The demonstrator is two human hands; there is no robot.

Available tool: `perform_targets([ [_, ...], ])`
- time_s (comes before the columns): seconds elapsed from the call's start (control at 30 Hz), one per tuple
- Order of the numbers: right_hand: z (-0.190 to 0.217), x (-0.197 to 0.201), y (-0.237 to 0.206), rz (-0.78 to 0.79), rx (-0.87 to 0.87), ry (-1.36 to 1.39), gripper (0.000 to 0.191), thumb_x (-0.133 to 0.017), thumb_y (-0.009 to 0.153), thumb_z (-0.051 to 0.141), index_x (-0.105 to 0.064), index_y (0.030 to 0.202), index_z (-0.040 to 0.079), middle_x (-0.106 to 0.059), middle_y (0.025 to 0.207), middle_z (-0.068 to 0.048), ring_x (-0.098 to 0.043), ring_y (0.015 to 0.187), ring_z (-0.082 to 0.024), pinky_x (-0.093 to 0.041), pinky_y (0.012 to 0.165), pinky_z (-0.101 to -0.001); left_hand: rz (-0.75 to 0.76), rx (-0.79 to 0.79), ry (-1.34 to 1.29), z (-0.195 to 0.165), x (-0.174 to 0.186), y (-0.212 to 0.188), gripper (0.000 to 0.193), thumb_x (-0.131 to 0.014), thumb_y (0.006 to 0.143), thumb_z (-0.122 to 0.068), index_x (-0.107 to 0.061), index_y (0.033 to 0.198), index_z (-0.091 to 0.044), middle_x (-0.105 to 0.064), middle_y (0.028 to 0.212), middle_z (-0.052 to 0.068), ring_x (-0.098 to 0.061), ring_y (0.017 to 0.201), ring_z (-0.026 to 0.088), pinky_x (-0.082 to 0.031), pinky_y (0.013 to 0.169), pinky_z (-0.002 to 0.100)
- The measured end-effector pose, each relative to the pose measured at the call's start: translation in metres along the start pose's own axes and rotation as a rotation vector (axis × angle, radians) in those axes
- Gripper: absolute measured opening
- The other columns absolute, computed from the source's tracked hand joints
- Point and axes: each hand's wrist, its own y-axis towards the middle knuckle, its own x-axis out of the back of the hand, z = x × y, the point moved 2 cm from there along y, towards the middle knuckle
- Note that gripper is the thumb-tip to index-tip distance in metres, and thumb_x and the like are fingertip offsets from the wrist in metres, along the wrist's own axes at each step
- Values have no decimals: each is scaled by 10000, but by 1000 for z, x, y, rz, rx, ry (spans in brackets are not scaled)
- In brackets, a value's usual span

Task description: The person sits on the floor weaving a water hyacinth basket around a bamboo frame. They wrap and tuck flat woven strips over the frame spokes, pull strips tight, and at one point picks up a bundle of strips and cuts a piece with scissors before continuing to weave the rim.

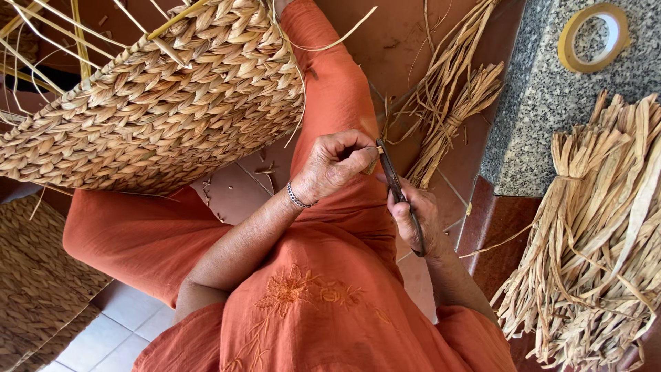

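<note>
My right hand (pixel 415 219) grips a pair of dark metal scissors (pixel 394 180), blades pointing up and away from me. My left hand (pixel 335 163), with a beaded bracelet at the wrist, pinches a small piece of straw at the scissor tips, fingers curled shut around it. Both hands meet above my lap, over my orange clothing (pixel 323 303). A large woven straw basket (pixel 155 103) rests tilted on my left knee, with loose strands sticking out of its rim at the top.
A big bundle of dried straw strips (pixel 599 241) lies at the right on a dark red ledge. A roll of tape (pixel 592 36) sits on a granite slab (pixel 537 103). More tied straw (pixel 454 110) lies on the floor ahead. Woven matting (pixel 34 289) is at lower left.
</note>
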Motion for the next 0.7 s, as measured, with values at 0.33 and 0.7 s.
perform_targets([
  [0.33,-109,72,6,-594,-118,685,603,-450,1128,554,-696,1265,21,-569,726,31,-475,546,-52,-357,452,-223,-165,44,53,11,26,-24,127,-654,1047,-74,-719,1112,13,-667,901,12,-562,788,61,-494,710,230],
  [0.7,-206,-34,9,-224,-235,-821,552,-755,907,350,-604,1296,-12,-697,960,-262,-681,809,-399,-579,647,-487,-406,-183,-247,9,62,-35,85,-674,1046,-31,-666,1127,-9,-694,959,49,-687,813,142,-594,783,292],
])
